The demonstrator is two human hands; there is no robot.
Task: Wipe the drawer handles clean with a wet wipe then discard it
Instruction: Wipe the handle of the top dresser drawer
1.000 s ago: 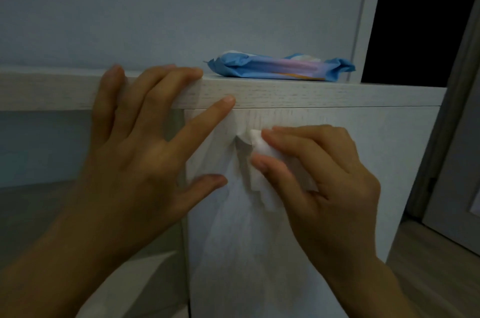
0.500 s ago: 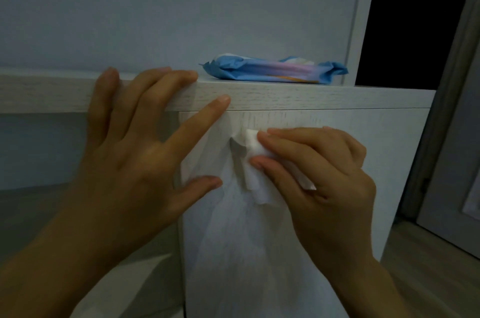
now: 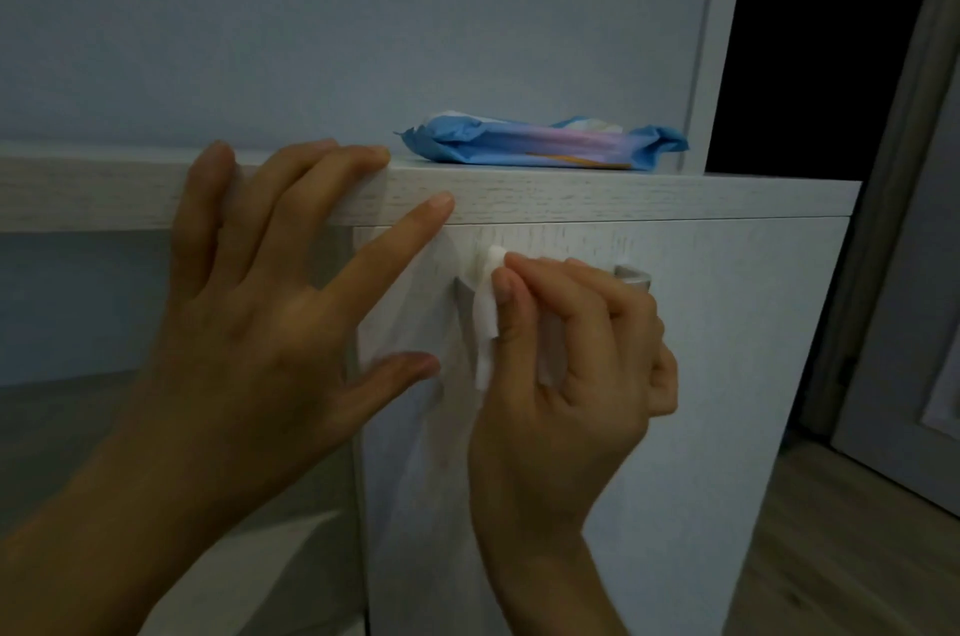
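Right grip (image 3: 566, 375) — tight on wet wipe (image 3: 485, 323)

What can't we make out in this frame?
1. Drawer handle: the head view shows only its right end; the right hand and the wet wipe cover the rest.
2. Wipe pack: its print is too small and dim to read.
3. Lower part of the drawer front: cut off by the bottom edge and partly behind both forearms, so other handles cannot be told.
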